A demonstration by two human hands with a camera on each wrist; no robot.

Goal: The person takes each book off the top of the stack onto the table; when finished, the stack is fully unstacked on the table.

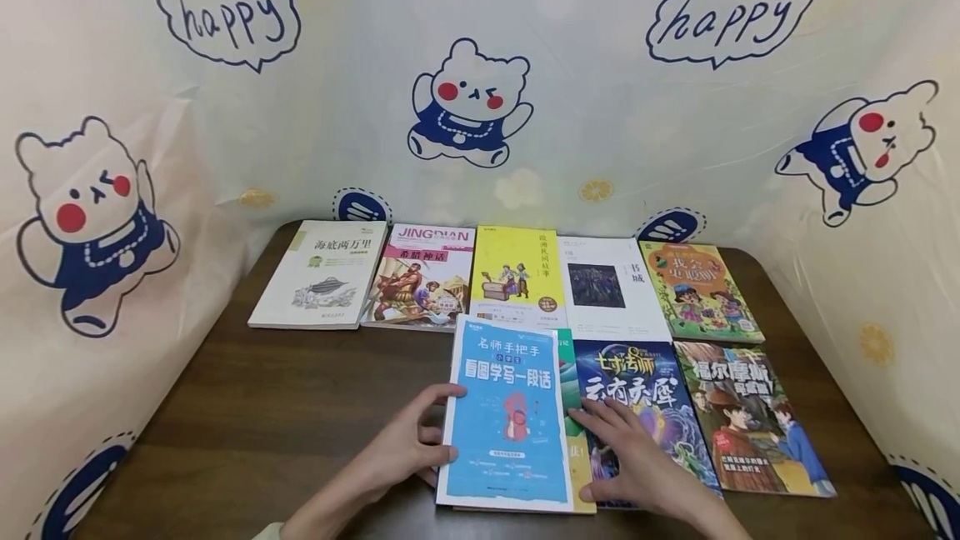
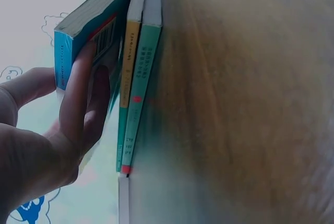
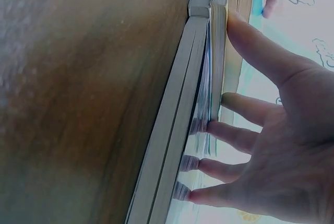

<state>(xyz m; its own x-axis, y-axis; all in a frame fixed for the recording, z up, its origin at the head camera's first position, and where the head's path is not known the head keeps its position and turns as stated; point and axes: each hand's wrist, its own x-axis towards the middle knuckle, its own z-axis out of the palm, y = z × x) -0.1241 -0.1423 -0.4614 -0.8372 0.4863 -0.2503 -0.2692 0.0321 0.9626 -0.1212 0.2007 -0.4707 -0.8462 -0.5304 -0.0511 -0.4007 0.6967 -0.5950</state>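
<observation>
My left hand (image 1: 401,444) grips a blue-covered book (image 1: 506,461) by its spine edge. In the left wrist view that book tilts up off the pile, with fingers against the barcode side of its back cover. Beneath it lie two thinner books, one with an orange and green spine (image 2: 129,72), the other with a green spine (image 2: 142,72). My right hand (image 1: 637,457) is spread with its fingers extended. Its thumb and index fingertip touch the page edges of the pile in the right wrist view, and its other fingertips rest on a dark blue book (image 1: 626,369) alongside.
A back row holds a cream book (image 1: 322,273), a JINGDIAN book (image 1: 420,282), a yellow book (image 1: 517,265), a white book (image 1: 618,298) and an orange-green book (image 1: 705,290). A detective-themed book (image 1: 757,432) lies front right. Patterned cloth (image 1: 585,123) surrounds the wooden table (image 1: 247,407).
</observation>
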